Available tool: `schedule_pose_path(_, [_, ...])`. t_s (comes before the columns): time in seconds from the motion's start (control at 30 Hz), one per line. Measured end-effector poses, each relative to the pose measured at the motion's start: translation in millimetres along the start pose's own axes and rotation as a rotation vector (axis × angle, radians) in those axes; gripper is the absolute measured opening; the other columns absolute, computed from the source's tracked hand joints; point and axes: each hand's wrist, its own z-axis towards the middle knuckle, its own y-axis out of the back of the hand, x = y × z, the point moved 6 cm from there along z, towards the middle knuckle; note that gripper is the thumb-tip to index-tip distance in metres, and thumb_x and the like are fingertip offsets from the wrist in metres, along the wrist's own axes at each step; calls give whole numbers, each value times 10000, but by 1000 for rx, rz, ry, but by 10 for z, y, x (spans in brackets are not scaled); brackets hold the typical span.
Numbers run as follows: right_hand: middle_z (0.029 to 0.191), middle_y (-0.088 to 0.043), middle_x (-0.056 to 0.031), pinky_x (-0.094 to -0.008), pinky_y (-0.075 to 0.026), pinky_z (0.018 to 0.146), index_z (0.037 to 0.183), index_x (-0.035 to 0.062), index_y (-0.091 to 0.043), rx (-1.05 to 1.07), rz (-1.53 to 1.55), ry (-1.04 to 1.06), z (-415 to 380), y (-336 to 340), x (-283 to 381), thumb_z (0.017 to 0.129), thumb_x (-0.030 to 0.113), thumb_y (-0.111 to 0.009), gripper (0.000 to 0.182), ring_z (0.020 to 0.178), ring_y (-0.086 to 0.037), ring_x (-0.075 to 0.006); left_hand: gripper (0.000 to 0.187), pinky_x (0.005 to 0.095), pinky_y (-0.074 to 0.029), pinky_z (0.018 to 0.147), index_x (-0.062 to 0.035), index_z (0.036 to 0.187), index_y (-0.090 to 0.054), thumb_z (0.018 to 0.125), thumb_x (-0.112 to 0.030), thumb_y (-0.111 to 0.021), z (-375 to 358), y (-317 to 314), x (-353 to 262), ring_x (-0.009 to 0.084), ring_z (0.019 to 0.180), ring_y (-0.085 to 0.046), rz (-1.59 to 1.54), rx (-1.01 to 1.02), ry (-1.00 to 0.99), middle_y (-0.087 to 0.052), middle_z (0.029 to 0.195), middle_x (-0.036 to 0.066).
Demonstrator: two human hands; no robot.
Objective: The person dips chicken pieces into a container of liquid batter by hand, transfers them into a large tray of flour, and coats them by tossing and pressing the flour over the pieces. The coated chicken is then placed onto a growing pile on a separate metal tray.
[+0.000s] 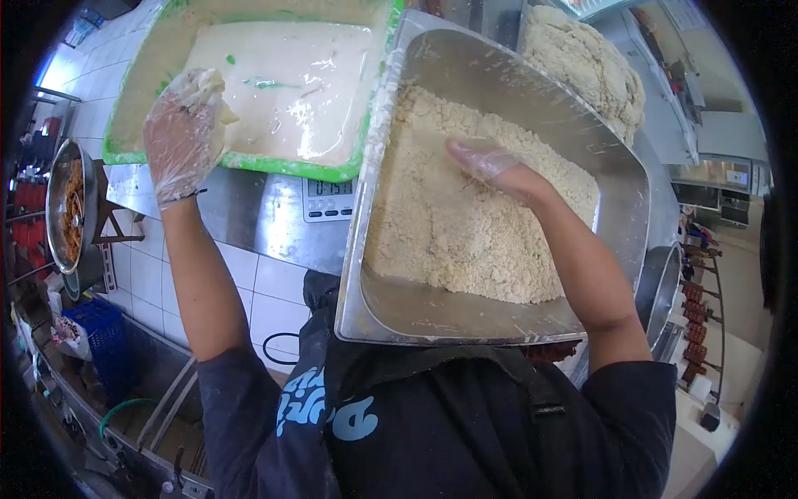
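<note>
My left hand (pixel 184 133), in a clear plastic glove smeared with batter, is above the left side of a green-rimmed tub (pixel 249 163). Its fingers look curled and coated; whatever they hold, if anything, I cannot make out. Pale, runny batter (pixel 291 91) with a few green bits fills the tub. To the right, a deep metal pan (pixel 465 324) contains crumbly flour (pixel 465 241). My right hand (pixel 486 162), also gloved, is in the flour near the pan's middle. Its thumb shows, while the other fingers are hidden by the flour.
A digital timer (pixel 327 200) lies on the metal counter (pixel 270 208) under the tub's front edge. Behind the pan is a heap of clumpy flour (pixel 582 66). A metal bowl of browned food (pixel 71 208) stands at far left, above a blue crate (pixel 98 337).
</note>
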Motion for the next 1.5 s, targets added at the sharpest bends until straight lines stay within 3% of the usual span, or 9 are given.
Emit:
schedule_pose_path(0.3, [1029, -507, -213, -359, -378, 853, 1150, -20, -401, 572, -443, 265, -171, -728, 29, 578, 307, -689, 719, 969, -489, -288, 241, 283, -420, 752, -114, 918, -594, 710, -233, -568, -25, 5, 78, 207, 832, -551, -18, -34, 52, -576, 942, 51])
schedule_pose_path(0.47, [1001, -528, -166, -355, -412, 825, 1075, 7, -465, 432, -55, 265, -424, -312, 72, 593, 246, -683, 581, 918, -520, -261, 238, 278, -420, 752, -112, 920, -594, 716, -229, -560, -43, -21, 51, 201, 835, -550, 105, -41, -45, -574, 947, 43])
schedule_pose_path(0.67, [954, -540, -126, -331, -417, 765, 992, 68, -514, -267, -364, 961, -993, 147, 412, 599, 15, -625, 412, 885, -519, -277, 212, 267, -418, 757, -119, 912, -597, 740, -221, -526, -36, 0, 11, 189, 851, -543, 109, -29, -61, -571, 951, 33])
schedule_pose_path(0.77, [955, -533, -129, -322, -412, 766, 1030, 71, -494, -47, -700, 732, -1129, -153, 173, 655, 29, -585, 388, 891, -510, -273, 198, 264, -419, 756, -117, 902, -599, 745, -205, -517, -23, 44, -41, 185, 847, -545, 99, -45, -38, -572, 946, 32])
schedule_pose_path(0.9, [1005, -505, -136, -308, -402, 790, 1083, 56, -462, 390, 9, 566, -1070, -605, -23, 740, 80, -521, 349, 915, -499, -241, 187, 267, -416, 760, -109, 893, -598, 747, -191, -516, -1, 26, -59, 186, 849, -544, -17, -7, 51, -574, 937, 42])
schedule_pose_path(1.03, [1054, -443, -132, -299, -382, 796, 1118, 21, -411, -36, 152, 824, -521, -768, 517, 828, 196, -417, 339, 919, -458, -190, 184, 272, -415, 761, -93, 890, -596, 740, -177, -532, -5, 20, -18, 188, 847, -546, -87, 4, 93, -577, 927, 52])
schedule_pose_path(1.17, [948, -458, -124, -295, -390, 736, 1020, 12, -447, -165, 162, 515, 2, -1114, 253, 863, 294, -338, 341, 828, -465, -183, 191, 276, -415, 759, -76, 893, -593, 725, -154, -547, 3, 66, -94, 193, 844, -547, -35, -3, 34, -578, 921, 60])
schedule_pose_path(1.33, [926, -490, -130, -363, -427, 677, 877, 12, -488, 608, 309, 413, -387, -1416, 221, 831, 278, -400, 284, 780, -484, -177, 195, 278, -416, 754, -70, 897, -590, 721, -143, -546, 2, 36, -57, 195, 842, -547, -142, 6, 123, -579, 918, 62])
schedule_pose_path(1.5, [978, -480, -88, -308, -371, 784, 1038, 19, -476, 677, 280, -41, -554, -1052, 214, 819, 254, -457, 322, 889, -463, -171, 200, 276, -414, 758, -70, 900, -591, 721, -149, -548, 22, 15, -40, 194, 845, -546, -105, 24, 97, -579, 922, 60])
